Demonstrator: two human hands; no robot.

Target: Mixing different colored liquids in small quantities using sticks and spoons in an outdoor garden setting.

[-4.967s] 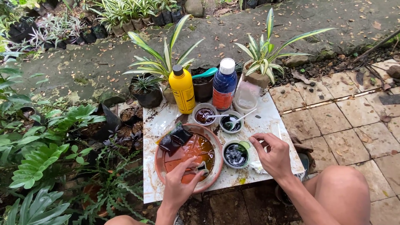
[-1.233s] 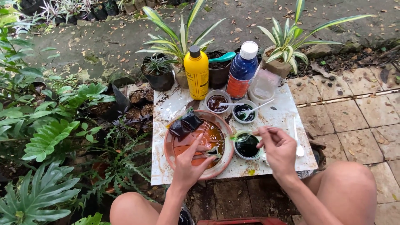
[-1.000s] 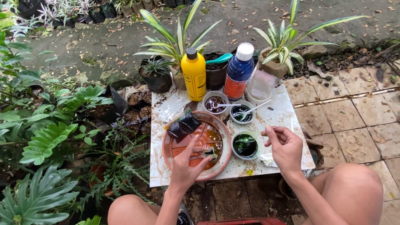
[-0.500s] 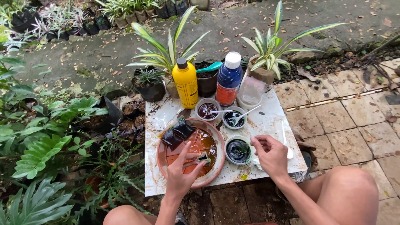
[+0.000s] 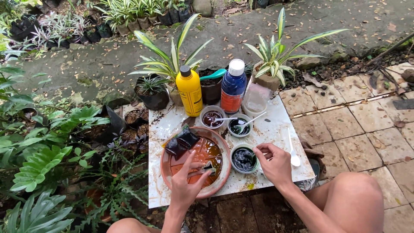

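Your left hand [image 5: 186,188] pinched small dark cutting [image 5: 208,167] over round terracotta saucer [image 5: 170,172] of brown liquid. Your right hand [image 5: 274,162], fingers curled narrow, touched rim of small clear cup of dark liquid [image 5: 243,159]; grip contents unclear. Two dark sachets [image 5: 181,142] lay on saucer's far rim. White plastic spoon [image 5: 292,151] lay right. Soaking looked underway, unfinished.

One view only, from the person's head. It looks steeply down and forward over the knees onto the white surface [image 5: 276,129], near enough that both hands reach in from the bottom edge. Beyond it the frame takes in potted plants [image 5: 172,60] and a path [image 5: 241,30].
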